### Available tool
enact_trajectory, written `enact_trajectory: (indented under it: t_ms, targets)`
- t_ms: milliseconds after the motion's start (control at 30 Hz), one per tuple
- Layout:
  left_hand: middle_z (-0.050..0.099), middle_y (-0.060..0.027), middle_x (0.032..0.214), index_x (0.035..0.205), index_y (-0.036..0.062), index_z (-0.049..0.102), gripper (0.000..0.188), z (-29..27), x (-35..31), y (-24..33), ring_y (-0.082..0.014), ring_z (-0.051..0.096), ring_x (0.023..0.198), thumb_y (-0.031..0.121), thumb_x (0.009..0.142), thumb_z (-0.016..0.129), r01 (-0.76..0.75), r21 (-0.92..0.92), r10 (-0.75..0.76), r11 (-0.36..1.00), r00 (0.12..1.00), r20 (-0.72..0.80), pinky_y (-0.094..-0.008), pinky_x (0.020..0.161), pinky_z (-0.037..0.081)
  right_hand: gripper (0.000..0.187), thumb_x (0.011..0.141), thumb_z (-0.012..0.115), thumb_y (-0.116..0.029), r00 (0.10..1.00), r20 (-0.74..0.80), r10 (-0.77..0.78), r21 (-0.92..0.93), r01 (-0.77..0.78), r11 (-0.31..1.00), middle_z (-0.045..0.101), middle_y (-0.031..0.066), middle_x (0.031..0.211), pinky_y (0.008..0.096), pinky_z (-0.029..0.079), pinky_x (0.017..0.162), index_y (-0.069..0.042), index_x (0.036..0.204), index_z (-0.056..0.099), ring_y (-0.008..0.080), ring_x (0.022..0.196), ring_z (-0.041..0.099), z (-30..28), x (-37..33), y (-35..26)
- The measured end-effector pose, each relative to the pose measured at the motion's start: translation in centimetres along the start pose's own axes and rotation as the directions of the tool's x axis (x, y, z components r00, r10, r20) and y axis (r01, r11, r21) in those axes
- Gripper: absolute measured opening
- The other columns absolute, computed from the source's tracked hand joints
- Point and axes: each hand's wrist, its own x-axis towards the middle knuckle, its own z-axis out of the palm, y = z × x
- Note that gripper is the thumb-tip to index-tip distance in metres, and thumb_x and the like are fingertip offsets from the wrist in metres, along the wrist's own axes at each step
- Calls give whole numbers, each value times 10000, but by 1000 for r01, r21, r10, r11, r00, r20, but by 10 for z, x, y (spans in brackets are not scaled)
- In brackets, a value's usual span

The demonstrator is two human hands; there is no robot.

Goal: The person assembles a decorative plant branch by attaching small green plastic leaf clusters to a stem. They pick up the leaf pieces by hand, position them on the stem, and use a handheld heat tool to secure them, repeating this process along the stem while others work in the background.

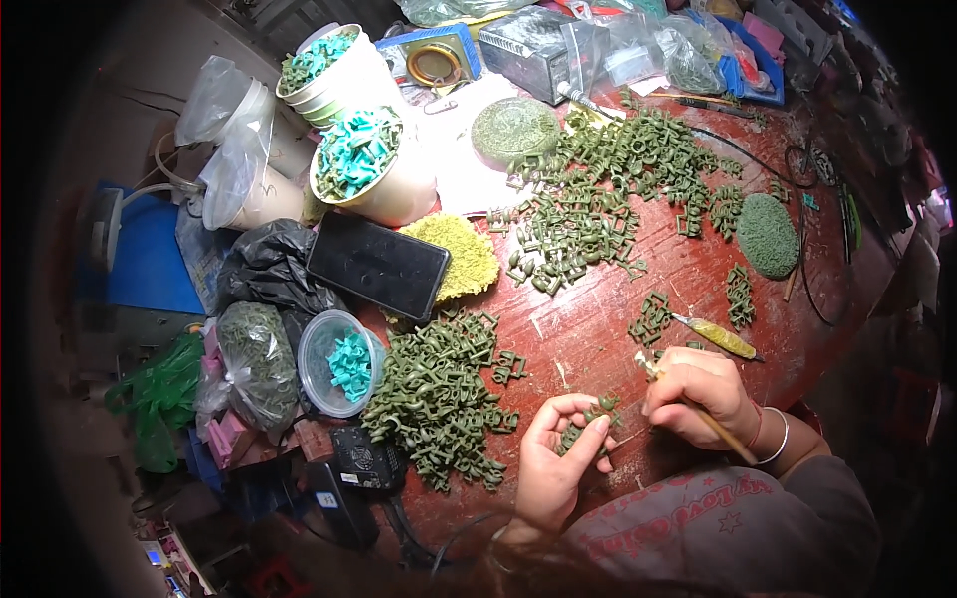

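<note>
At the far left of the frame a crumpled green plastic bag (150, 399) lies low beside a clear bag stuffed with dark green pieces (257, 364). Right of these sits a small clear round tub holding turquoise plastic pieces (339, 364), and above it a black flat phone (377, 265) rests partly on a yellow-green fuzzy pad (461, 254). In the upper left two white buckets of turquoise pieces (369, 164) stand one behind the other. Toward the lower centre a heap of olive-green moulded ring-shaped wax pieces (439, 394) spreads over the red-brown round table (578, 329). Just right of that heap, the left hand (558, 458) is curled with thumb and fingers closed round a small olive-green wax piece (588, 427), held just above the table's near edge. Immediately to its right, the right hand (698, 394) pinches a thin wooden-handled tool (713, 424) like a pen; the handle's long axis slants from the lower right up toward the left, and its tip near the thumb points at the held piece, which lies just left of and below that tip. The right hand is the nearer one to a yellow-handled tool (720, 337) lying on the table above it. A larger scatter of green pieces (608, 189) fills the upper centre, with a flat green textured disc (768, 235) at right.
</note>
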Motion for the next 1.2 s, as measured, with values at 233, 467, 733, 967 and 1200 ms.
enact_trajectory:
  t_ms: [233, 467, 733, 967, 1200]
  targets:
    - [592, -49, 922, 1226, -17, 571, 290, -1, 0, 1, -102, 595, 752, -12, 937, 597, 18, 26, -19, 1000, 1000, 14, -210, 546, 478, 249, 869, 726, -172, 999, -17, 46, -3, -46, 999, 606, 91, 906, 331, 483, 675, -38, 1068, 659, 228, 784, 600, 0, 7, -11]
    - [591, -48, 933, 1243, -16, 572, 303, -2, 1, 1, -92, 590, 727, -1, 941, 597, 13, 24, -13, 1000, 1000, 19, -202, 533, 473, 243, 821, 725, -13, 988, -87, -124, -106, 114, 988, 664, 93, 900, 336, 522, 632, -12, 1059, 677, 220, 764, 656, 9, 5, -6]
    - [602, -50, 911, 1221, -13, 564, 269, -2, 0, 0, -89, 591, 715, 6, 954, 585, -2, 23, 2, 1000, 1000, 4, -203, 529, 473, 180, 854, 709, -50, 993, -64, -101, -220, 84, 972, 614, 69, 790, 334, 491, 599, -13, 1024, 665, 219, 666, 610, 8, 5, -9]
    - [594, -61, 926, 1172, 14, 522, 224, 2, -1, 3, -95, 590, 726, -4, 955, 576, 30, -5, -31, 1000, 999, -23, -212, 530, 471, 225, 853, 719, -82, 993, -15, -118, -226, 112, 968, 634, 75, 835, 335, 525, 636, -9, 1060, 665, 221, 720, 640, 8, 8, -8]
    - [589, -65, 930, 1160, 9, 519, 224, 0, -2, 3, -94, 587, 724, -1, 947, 588, 37, -15, -37, 999, 999, -9, -209, 534, 469, 265, 853, 725, -78, 999, -34, -25, -125, 20, 992, 668, 99, 898, 334, 560, 717, -5, 1098, 657, 245, 798, 681, 13, 5, -7]
